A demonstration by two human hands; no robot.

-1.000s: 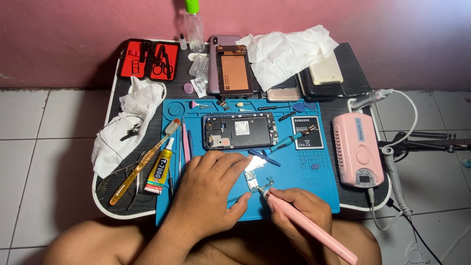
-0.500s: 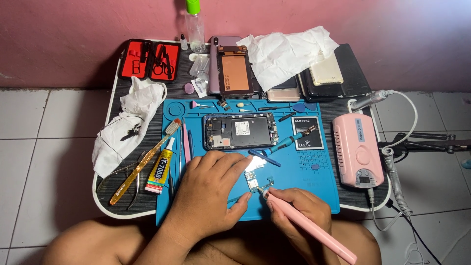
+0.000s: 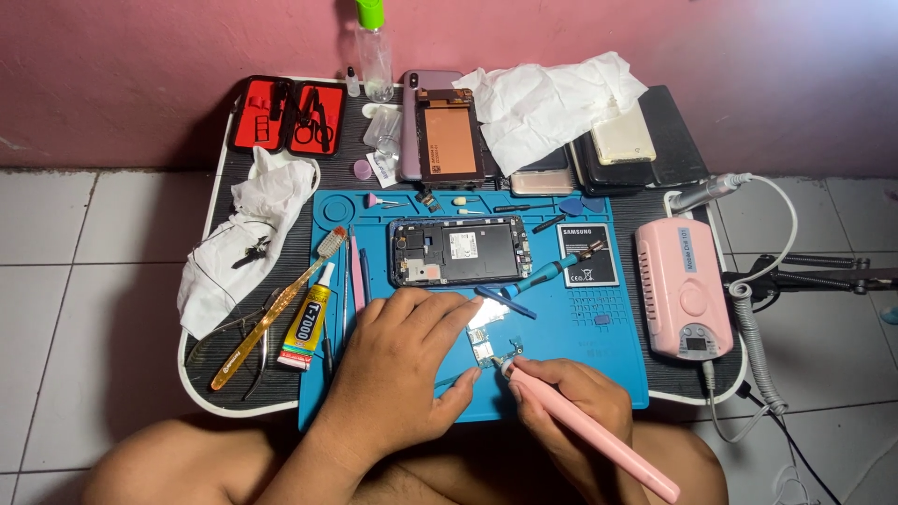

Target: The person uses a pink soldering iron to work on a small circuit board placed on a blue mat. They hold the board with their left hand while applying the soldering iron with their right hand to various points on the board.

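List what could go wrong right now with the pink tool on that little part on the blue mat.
1. The left hand pins the small part with fingertips right beside the tip of the pink rotary pen held by the right hand; a slip could nick a finger.
2. The part is tiny and could skid off the blue mat.
3. The open phone frame lies uncovered close behind, so debris might land in it.

Both hands [image 3: 402,374] work a pink rotary pen [image 3: 589,432] on a small part [image 3: 484,350].
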